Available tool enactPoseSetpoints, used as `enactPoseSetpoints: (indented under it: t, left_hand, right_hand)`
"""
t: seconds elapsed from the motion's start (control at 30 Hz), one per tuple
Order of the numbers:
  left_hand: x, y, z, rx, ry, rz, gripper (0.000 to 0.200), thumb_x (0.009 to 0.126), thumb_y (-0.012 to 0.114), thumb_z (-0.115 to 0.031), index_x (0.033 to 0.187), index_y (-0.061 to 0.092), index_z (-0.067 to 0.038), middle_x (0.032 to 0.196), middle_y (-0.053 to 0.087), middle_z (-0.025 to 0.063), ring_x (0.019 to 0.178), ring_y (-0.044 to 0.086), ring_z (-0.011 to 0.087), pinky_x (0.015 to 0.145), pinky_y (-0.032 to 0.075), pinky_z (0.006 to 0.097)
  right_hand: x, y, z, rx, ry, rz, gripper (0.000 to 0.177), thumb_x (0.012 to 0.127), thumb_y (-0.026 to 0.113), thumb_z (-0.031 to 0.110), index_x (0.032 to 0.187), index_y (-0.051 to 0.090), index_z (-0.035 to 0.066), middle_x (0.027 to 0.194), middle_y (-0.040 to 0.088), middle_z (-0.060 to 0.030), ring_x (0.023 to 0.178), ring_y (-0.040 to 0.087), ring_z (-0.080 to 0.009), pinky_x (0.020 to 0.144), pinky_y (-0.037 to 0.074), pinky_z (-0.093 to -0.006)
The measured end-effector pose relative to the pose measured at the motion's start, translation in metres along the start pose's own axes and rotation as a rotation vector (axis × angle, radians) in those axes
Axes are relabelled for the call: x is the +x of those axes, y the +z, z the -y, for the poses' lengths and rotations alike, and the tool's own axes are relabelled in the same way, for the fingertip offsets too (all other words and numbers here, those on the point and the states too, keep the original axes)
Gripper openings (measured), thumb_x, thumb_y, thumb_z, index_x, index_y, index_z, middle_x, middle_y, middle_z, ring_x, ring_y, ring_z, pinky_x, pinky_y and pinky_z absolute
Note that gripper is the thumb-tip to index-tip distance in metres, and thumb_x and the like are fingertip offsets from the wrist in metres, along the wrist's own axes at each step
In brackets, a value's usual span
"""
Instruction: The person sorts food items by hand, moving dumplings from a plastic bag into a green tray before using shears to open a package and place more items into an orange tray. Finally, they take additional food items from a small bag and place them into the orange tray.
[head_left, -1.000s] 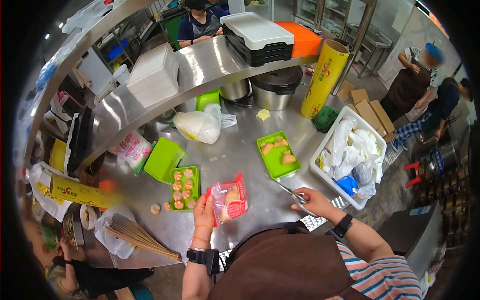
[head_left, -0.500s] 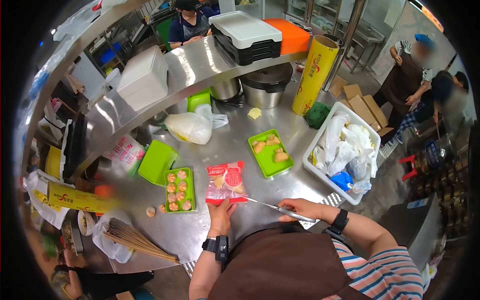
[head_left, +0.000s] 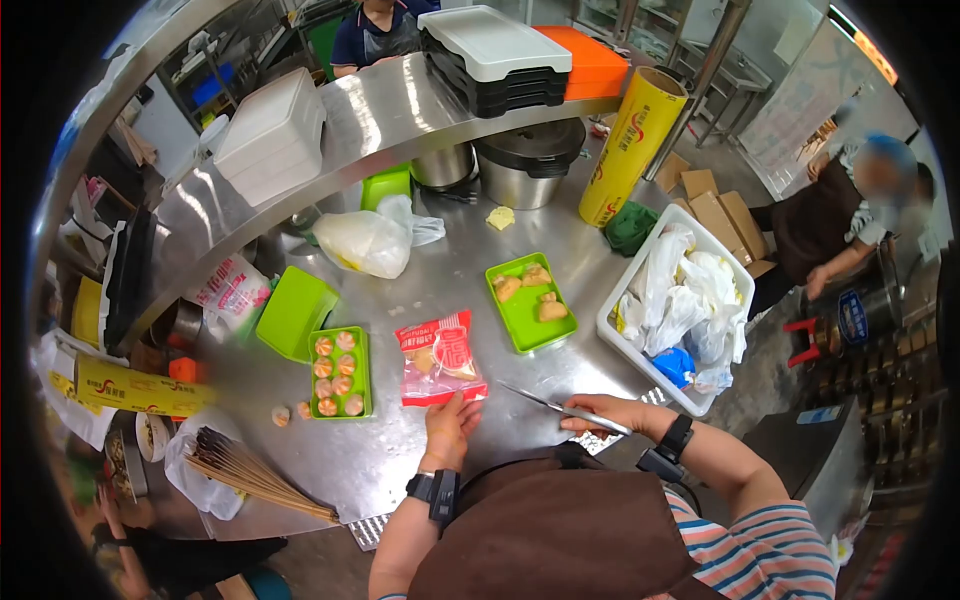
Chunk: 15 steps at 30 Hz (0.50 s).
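The red-and-clear packet (head_left: 440,358) was held at its near edge by the fingertips of the left hand (head_left: 449,434), over the steel table (head_left: 520,425); whether it was lifted or resting could not be told. The scissors (head_left: 567,409) were grasped in the right hand (head_left: 602,414), its fingers closed around the handles, and their tip was pointed at the packet's near right corner, just beside it.

To the left of the packet, orange-and-white round pieces (head_left: 342,384) were held in a green tray (head_left: 366,372), with a green container (head_left: 296,313) set just beyond. Nearer the person, to the packet's left, a bundle of thin sticks (head_left: 262,480) was laid. To the packet's right and farther off, a second green tray (head_left: 540,336) was seen, with three tan pieces (head_left: 551,308) kept in it. Well to the packet's right, a white bin (head_left: 610,335) was filled with bagged items (head_left: 690,300). Beyond the packet, a white plastic bag (head_left: 365,243) was placed.
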<state>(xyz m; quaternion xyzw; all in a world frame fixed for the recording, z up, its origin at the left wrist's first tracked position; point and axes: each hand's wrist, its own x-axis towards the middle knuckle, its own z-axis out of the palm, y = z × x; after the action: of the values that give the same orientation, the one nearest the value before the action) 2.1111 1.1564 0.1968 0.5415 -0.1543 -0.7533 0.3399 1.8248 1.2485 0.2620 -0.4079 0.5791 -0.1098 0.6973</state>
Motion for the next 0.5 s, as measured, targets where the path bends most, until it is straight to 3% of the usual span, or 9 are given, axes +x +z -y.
enactPoseSetpoints:
  t: [0.33, 0.4, 0.5]
  left_hand:
    - [-0.018, -0.010, -0.014, 0.119, -0.007, 0.006, 0.013, 0.090, 0.068, -0.019, 0.094, 0.063, -0.008, 0.079, 0.065, 0.0018, 0.068, 0.061, 0.0103, 0.060, 0.054, 0.0260]
    - [-0.018, -0.016, -0.015, 0.124, -0.020, 0.021, 0.010, 0.090, 0.068, -0.017, 0.091, 0.064, -0.007, 0.076, 0.064, 0.0016, 0.065, 0.060, 0.0097, 0.059, 0.053, 0.0252]
    - [-0.021, -0.020, -0.017, 0.209, -0.052, 0.063, 0.008, 0.089, 0.067, -0.014, 0.088, 0.064, -0.006, 0.075, 0.064, 0.0017, 0.059, 0.057, 0.0097, 0.057, 0.053, 0.0243]
  right_hand:
    - [0.043, 0.011, 0.036, -0.103, 0.036, 0.194, 0.057, 0.087, 0.064, 0.059, 0.115, 0.056, 0.010, 0.084, 0.059, 0.0014, 0.066, 0.047, -0.0060, 0.058, 0.040, -0.0216]
    - [0.056, 0.012, 0.041, -0.157, -0.013, 0.219, 0.072, 0.080, 0.063, 0.070, 0.117, 0.056, 0.009, 0.082, 0.059, -0.0004, 0.065, 0.049, -0.0075, 0.056, 0.040, -0.0216]
    - [0.065, 0.015, 0.052, -0.203, -0.015, 0.267, 0.075, 0.079, 0.061, 0.074, 0.117, 0.056, 0.009, 0.083, 0.060, -0.0015, 0.064, 0.048, -0.0076, 0.055, 0.040, -0.0228]
